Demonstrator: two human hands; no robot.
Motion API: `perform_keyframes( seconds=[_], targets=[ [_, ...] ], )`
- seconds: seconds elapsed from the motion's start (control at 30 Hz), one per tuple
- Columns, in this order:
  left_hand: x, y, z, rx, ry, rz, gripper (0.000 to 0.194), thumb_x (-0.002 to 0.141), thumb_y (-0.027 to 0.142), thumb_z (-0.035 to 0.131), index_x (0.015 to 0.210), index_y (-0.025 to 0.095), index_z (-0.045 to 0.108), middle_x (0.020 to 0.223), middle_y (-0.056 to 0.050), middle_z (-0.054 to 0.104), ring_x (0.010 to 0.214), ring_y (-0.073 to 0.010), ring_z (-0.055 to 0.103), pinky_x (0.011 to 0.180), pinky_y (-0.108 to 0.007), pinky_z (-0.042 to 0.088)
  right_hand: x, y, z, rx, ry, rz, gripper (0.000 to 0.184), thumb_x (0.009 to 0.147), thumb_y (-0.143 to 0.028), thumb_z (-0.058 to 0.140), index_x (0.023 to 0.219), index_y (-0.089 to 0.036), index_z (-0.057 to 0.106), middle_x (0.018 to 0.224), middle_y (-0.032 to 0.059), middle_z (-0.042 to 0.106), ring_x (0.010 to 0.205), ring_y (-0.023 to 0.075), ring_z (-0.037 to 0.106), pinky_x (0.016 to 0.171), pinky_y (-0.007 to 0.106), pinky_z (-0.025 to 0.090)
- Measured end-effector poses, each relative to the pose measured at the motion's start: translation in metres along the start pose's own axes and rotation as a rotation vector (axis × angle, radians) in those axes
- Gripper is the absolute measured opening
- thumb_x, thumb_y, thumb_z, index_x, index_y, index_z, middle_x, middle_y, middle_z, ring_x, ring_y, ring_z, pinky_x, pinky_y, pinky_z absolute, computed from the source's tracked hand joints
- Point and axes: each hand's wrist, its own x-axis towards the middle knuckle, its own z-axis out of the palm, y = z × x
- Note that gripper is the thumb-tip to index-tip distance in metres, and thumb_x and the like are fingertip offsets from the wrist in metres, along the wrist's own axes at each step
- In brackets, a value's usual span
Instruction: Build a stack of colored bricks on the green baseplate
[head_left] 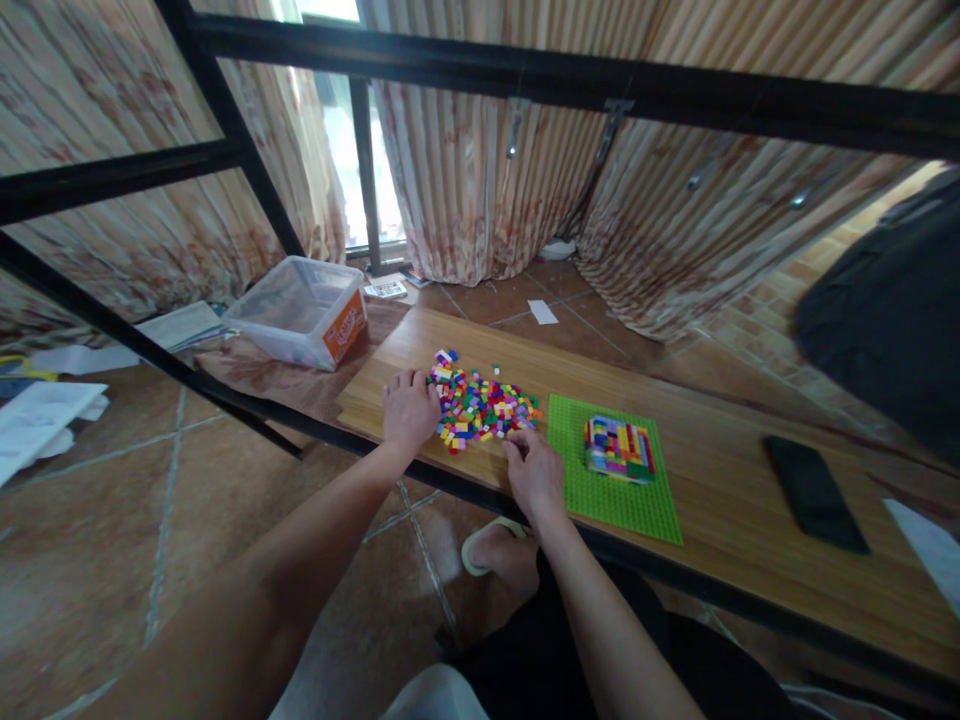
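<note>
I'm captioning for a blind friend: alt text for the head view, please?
A person's left hand and right hand are at the edges of a pile of colourful bricks on a wooden table. Right of the pile lie a green baseplate bearing a brick build, then a dark phone-like slab; a clear box stands beyond the table's left end.

Phone [815,493]: dark, flat on table [720,450], right part. White sheet [926,540] near it, at view's edge. Pleated curtains [480,180] behind; bright window [382,170] in gap. Black frame [450,50] across top. Tiled floor [90,560]: white card [542,312] beyond table, papers [45,425] far left. Dark bulk [892,310] at right, unidentified.
</note>
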Motion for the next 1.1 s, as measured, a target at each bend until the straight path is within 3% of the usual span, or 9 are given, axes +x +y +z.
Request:
perform_keyframes(
  seconds=[0.2,0.47,0.7,0.93,1.1],
  targets=[
    [0.0,0.0,0.001,0.018,0.014,-0.008,0.03,0.094,0.027,0.039,0.109,0.017,0.063,0.115,-0.012,0.064,0.109,-0.0311,0.053,0.092,-0.044,0.04,-0.011,0.007,0.007,0.01,0.057,-0.113,0.024,0.087,-0.03,0.052,0.102,-0.018,0.067,0.097,0.0088,0.069,0.093,0.0234,0.06,0.083,0.034,0.042],
    [0.001,-0.002,0.001,-0.01,0.016,-0.009,0.037,0.098,0.034,0.032,0.109,0.018,0.064,0.115,-0.011,0.064,0.109,-0.0302,0.053,0.092,-0.043,0.039,-0.012,0.009,0.003,0.111,0.014,-0.129,0.019,0.086,-0.035,0.056,0.084,-0.02,0.068,0.084,0.0053,0.067,0.084,0.0215,0.058,0.078,0.032,0.041],
    [0.002,-0.004,-0.001,-0.015,-0.011,0.007,0.043,0.099,0.037,0.028,0.108,0.018,0.065,0.116,-0.013,0.064,0.109,-0.0291,0.054,0.093,-0.043,0.039,-0.012,0.012,-0.009,0.487,-0.02,0.02,0.026,0.086,-0.043,0.055,0.087,-0.02,0.065,0.077,0.0027,0.067,0.074,0.0193,0.061,0.072,0.031,0.043],
    [0.002,-0.003,-0.006,-0.032,-0.02,0.016,0.042,0.099,0.035,0.028,0.11,0.016,0.064,0.117,-0.015,0.064,0.11,-0.0289,0.054,0.096,-0.044,0.039,-0.009,0.011,-0.01,0.851,0.023,0.233,0.037,0.072,-0.048,0.071,0.093,-0.018,0.074,0.07,-0.0003,0.064,0.062,0.0142,0.052,0.061,0.027,0.041],
    [0.003,-0.002,-0.01,-0.062,-0.059,0.03,0.04,0.098,0.033,0.027,0.107,0.018,0.063,0.117,-0.016,0.064,0.113,-0.0293,0.054,0.096,-0.045,0.038,-0.009,0.004,-0.009,1.015,-0.024,0.239,0.043,0.076,-0.053,0.067,0.098,-0.017,0.074,0.076,0.002,0.066,0.066,0.0141,0.052,0.06,0.027,0.043]
  ],
)
